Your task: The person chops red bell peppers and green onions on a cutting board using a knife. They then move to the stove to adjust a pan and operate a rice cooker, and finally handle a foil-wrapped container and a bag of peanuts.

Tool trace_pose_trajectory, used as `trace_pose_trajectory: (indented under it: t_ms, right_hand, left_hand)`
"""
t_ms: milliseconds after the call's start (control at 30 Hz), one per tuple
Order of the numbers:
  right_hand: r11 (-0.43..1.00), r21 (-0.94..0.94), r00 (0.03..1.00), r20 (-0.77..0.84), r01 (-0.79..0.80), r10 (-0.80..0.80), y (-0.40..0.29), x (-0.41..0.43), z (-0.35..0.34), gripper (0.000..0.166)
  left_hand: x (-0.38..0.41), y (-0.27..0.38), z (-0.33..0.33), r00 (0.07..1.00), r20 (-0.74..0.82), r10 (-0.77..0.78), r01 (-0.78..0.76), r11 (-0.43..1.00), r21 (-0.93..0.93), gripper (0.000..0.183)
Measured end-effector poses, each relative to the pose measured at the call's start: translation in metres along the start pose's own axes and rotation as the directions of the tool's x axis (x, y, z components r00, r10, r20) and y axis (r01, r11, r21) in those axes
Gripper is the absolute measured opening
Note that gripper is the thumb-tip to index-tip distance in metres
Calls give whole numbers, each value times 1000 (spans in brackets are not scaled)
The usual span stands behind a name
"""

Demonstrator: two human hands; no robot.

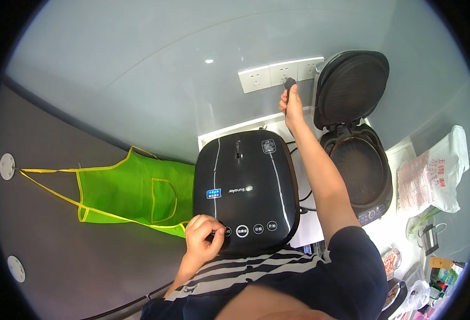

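In my right hand (292,105) is a black power plug (289,83), gripped with its prongs at the face of the middle white wall socket (283,73). How far the prongs are in cannot be made out. A black Joyoung rice cooker (245,172) stands before me with its lid down and a row of round touch buttons (258,229) along the front. My left hand (205,238) is curled at the cooker's front left corner and covers some of those buttons. No object shows in its fingers.
A green apron (135,192) with yellow trim hangs from a wall hook (7,167) at left. An electric griddle (359,172) stands right of my forearm, its lid (353,88) raised. Farther right are a white printed bag (433,176) and a glass (415,230) with green stalks.
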State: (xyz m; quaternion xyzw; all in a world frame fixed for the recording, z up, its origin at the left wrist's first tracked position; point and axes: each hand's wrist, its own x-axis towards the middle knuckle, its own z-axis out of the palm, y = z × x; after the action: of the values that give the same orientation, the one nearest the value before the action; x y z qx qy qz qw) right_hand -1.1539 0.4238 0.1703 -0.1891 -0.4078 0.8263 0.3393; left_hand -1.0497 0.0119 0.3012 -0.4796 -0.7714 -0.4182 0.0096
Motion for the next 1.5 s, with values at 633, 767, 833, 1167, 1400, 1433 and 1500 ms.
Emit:
trace_pose_trajectory:
  t_ms: [633,767,833,1167,1400,1433,1500]
  right_hand:
    - [529,-688,776,76,496,-627,48,60,-34,50]
    - [681,-636,884,6,364,-467,42,46,-22,52]
    - [502,-724,800,113,473,-590,42,59,-33,57]
    - [606,-750,902,-30,264,-431,43,51,-19,57]
    - [811,-550,966,-30,200,-258,29,38,-9,58]
    - [818,-542,970,-18,195,-243,28,38,-10,58]
    - [774,-607,959,-67,180,-275,32,43,-7,59]
  left_hand:
    - [9,1,1,999,10,-32,31,998,48,7]
    - [3,-1,1,999,-7,-38,39,998,45,7]
    - [5,-2,2,999,-8,-42,43,998,43,7]
    - [6,-4,4,999,-11,-47,47,998,39,7]
    - [2,-10,8,999,-14,-34,35,999,40,7]
    - [1,-11,9,999,-14,-31,31,999,35,7]
    - [-1,-12,9,1000,-10,-26,26,999,37,7]
